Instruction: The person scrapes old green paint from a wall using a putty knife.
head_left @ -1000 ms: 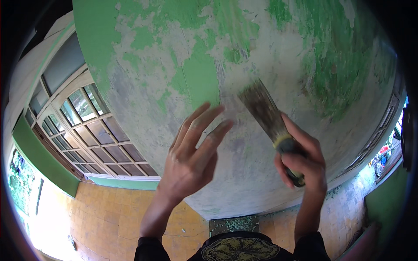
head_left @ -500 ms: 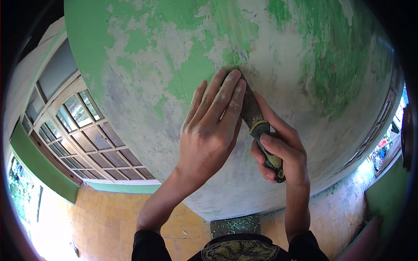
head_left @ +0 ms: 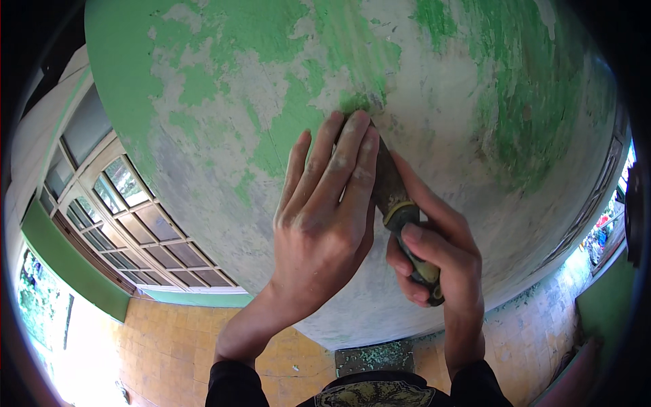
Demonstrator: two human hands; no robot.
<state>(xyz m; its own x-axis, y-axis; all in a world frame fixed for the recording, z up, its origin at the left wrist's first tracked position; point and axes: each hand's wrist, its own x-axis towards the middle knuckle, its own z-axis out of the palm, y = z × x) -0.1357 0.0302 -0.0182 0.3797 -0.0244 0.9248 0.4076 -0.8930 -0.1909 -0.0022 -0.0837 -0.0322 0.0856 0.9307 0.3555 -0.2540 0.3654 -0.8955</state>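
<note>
My right hand point(head_left: 444, 251) is wrapped round the dark green and yellow handle of a paint scraper point(head_left: 390, 180), index finger stretched along its blade. The blade points up and to the left against a wall point(head_left: 230, 159) with patchy green paint over bare grey-white plaster. My left hand point(head_left: 325, 183) lies with straight, dusty fingers over the upper part of the blade, pressing on it near the tip. The fingers hide the blade's working edge and the thumb is mostly out of sight. Just above the fingertips is a small patch of green paint point(head_left: 354, 102).
Left of the wall stands a wooden door with glass panes point(head_left: 135, 217). Yellow tiles cover the floor point(head_left: 190, 332). Below the wall, a dark mat or slab point(head_left: 374, 358) bears many green paint flakes. A bright opening point(head_left: 603, 230) shows at the far right.
Both hands and the scraper have shifted slightly down and left in the picture, with the blade standing a little more upright. The view itself has also moved slightly.
</note>
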